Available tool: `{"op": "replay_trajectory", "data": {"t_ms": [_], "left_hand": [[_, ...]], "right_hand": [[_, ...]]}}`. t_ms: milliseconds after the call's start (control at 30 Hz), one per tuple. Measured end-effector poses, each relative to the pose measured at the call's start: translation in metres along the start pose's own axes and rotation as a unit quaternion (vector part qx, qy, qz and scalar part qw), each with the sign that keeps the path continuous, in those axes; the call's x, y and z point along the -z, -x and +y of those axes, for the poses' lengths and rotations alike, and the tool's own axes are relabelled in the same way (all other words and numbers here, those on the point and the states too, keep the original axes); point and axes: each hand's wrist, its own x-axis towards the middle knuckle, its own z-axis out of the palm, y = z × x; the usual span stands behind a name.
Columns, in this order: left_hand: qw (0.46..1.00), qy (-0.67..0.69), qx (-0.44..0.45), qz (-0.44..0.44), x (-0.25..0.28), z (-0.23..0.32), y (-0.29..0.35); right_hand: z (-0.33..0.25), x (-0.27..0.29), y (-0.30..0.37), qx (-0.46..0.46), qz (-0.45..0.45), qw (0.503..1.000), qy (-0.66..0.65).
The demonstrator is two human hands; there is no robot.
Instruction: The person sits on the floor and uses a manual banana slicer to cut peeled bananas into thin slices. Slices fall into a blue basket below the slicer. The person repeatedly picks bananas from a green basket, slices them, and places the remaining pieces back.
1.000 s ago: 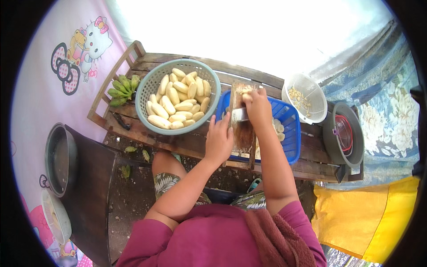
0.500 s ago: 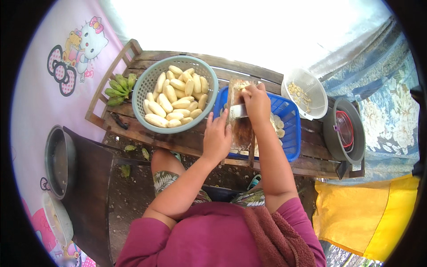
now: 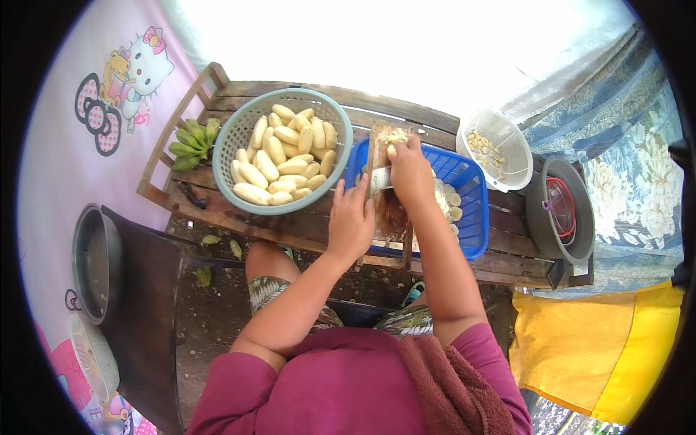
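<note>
A wooden slicing board (image 3: 391, 221) with a flat metal blade (image 3: 381, 178) lies across a blue plastic basket (image 3: 475, 226). Pinched in my right hand (image 3: 410, 174) is a peeled banana (image 3: 392, 152), pressed to the board just beyond the blade; most of it is hidden by the fingers. My left hand (image 3: 351, 226) rests along the board's left edge, fingers stretched and apart. Pale round banana slices (image 3: 452, 201) lie in the basket, partly covered by my right forearm. To the left, a grey-green colander (image 3: 226, 177) holds many whole peeled bananas (image 3: 290, 156).
All this stands on a slatted wooden bench (image 3: 304, 230). Green unpeeled bananas (image 3: 193, 145) lie at its left end. On the right are a white strainer (image 3: 516, 156) with small pieces and a grey basin (image 3: 540, 225) holding a red-rimmed sieve (image 3: 565, 206). A dark basin (image 3: 112, 264) sits at far left.
My right hand, with the banana, has shifted slightly along the board toward me. My left hand stays at the board's edge. The whole view has moved a little.
</note>
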Motion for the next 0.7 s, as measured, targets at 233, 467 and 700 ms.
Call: {"op": "replay_trajectory", "data": {"t_ms": [233, 467, 700], "left_hand": [[1.0, 0.013, -0.011, 0.008, -0.001, -0.002, 0.001], [1.0, 0.009, 0.003, 0.007, -0.003, -0.003, 0.001], [1.0, 0.007, 0.022, -0.015, 0.002, 0.001, 0.0]], "right_hand": [[-0.015, 0.032, 0.082, -0.022, -0.029, 0.999, -0.031], [0.001, 0.007, 0.041, 0.029, 0.064, 0.998, -0.008], [0.003, 0.013, 0.027, 0.067, 0.063, 0.994, 0.053]]}}
